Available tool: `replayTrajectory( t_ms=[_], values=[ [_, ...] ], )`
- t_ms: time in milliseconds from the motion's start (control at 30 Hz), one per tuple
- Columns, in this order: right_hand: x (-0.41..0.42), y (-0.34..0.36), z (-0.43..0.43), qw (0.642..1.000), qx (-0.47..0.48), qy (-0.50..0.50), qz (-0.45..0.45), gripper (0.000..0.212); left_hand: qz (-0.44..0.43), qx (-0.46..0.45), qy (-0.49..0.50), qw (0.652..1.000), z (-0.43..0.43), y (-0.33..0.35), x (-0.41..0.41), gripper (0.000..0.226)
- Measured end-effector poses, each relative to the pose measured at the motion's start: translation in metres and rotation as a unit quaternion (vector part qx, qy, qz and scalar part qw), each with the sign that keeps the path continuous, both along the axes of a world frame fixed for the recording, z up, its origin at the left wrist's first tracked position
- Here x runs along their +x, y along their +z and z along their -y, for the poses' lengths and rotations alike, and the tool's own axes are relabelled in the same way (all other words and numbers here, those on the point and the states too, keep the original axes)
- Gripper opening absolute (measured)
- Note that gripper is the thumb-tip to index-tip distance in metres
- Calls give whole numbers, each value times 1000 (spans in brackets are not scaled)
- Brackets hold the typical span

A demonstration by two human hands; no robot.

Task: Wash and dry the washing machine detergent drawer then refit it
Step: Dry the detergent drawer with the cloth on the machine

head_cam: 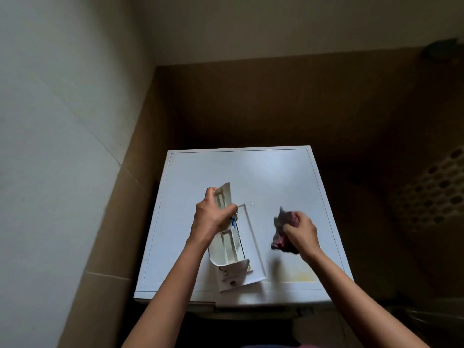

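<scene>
The white detergent drawer (229, 249) is held above the washing machine top (263, 172), its front panel toward me and its long body pointing away. My left hand (212, 217) grips the drawer round its middle, next to a small blue part (233, 221). A flat white piece (252, 237) lies under or beside the drawer on the machine top. To the right, my right hand (300, 228) clutches a crumpled dark reddish cloth (282, 243), a hand's width clear of the drawer.
The machine stands in a narrow corner, with a pale wall on the left and brown panelling (251, 101) behind and on both sides. A perforated basket (431, 194) stands at the right. The drawer slot at the machine's front edge (206, 306) is dark.
</scene>
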State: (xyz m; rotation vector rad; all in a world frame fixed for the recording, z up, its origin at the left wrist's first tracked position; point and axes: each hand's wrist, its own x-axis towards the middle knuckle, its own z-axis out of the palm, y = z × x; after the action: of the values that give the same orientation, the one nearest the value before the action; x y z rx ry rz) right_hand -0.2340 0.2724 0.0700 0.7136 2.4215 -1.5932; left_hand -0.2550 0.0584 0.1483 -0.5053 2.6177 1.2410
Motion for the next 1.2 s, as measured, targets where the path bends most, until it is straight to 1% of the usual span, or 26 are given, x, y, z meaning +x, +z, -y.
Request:
replayTrajectory(
  t_ms=[67, 100, 133, 200, 267, 300, 333, 367, 433, 467, 500, 533, 567, 633, 700, 767, 833, 900, 967, 1033, 1067, 1133, 1200],
  values=[
    [-16, 7, 11, 992, 58, 46, -99, 43, -6, -7, -22, 1000, -5, -2, -1, 56],
    [-22, 5, 18, 981, 83, 96, -143, 50, -11, -12, -32, 999, -7, -2, -1, 57],
    [-25, 3, 27, 965, 97, 160, -181, 54, -15, -18, -39, 999, -9, -3, -1, 56],
    [-25, -19, 42, 920, 108, 317, -205, 52, -24, -32, -43, 998, -11, -2, -2, 54],
    [-17, -44, 52, 857, 165, 465, -150, 53, -32, -48, -49, 997, -11, -3, -1, 55],
    [-10, -57, 55, 830, 198, 510, -108, 61, -36, -56, -56, 996, -12, -4, 0, 54],
    [-4, -69, 57, 814, 233, 528, -70, 70, -41, -63, -67, 995, -13, -4, 1, 54],
    [0, -76, 57, 803, 261, 533, -53, 75, -47, -70, -78, 993, -15, -4, 1, 54],
    [6, -80, 55, 783, 298, 543, -51, 88, -56, -88, -96, 990, -18, -4, 1, 53],
    [7, -77, 53, 771, 319, 548, -66, 95, -57, -98, -99, 989, -20, -4, 0, 54],
    [5, -74, 53, 752, 340, 562, -49, 97, -56, -106, -99, 988, -22, -4, 0, 54],
    [2, -76, 53, 746, 359, 560, -31, 95, -57, -111, -98, 987, -23, -4, -1, 53],
    [-2, -80, 54, 739, 373, 561, -15, 92, -59, -114, -96, 987, -23, -4, -1, 53],
    [-7, -97, 56, 748, 365, 554, 1, 86, -65, -115, -89, 987, -22, -4, -3, 52],
    [-7, -82, 60, 759, 357, 544, -4, 84, -69, -115, -86, 987, -20, -5, -4, 51],
    [-6, -75, 63, 779, 330, 533, -20, 91, -78, -108, -83, 988, -18, -6, -4, 49],
    [-5, -78, 62, 785, 320, 527, -51, 98, -86, -95, -76, 989, -20, -7, -3, 48],
    [-2, -74, 60, 781, 318, 536, -50, 98, -91, -81, -67, 990, -21, -9, -3, 47],
    [9, -74, 56, 777, 316, 542, -56, 89, -89, -69, -49, 992, -20, -11, -3, 48],
    [24, -76, 52, 771, 312, 552, -54, 90, -82, -61, -36, 994, -20, -12, -4, 49],
    [31, -77, 50, 774, 307, 550, -58, 91, -79, -57, -33, 995, -19, -13, -5, 50],
    [46, -75, 45, 767, 302, 562, -67, 83, -78, -53, -34, 995, -19, -13, -5, 50],
    [59, -75, 39, 768, 287, 572, -22, 75, -81, -51, -38, 995, -20, -13, -4, 50]
  ],
)
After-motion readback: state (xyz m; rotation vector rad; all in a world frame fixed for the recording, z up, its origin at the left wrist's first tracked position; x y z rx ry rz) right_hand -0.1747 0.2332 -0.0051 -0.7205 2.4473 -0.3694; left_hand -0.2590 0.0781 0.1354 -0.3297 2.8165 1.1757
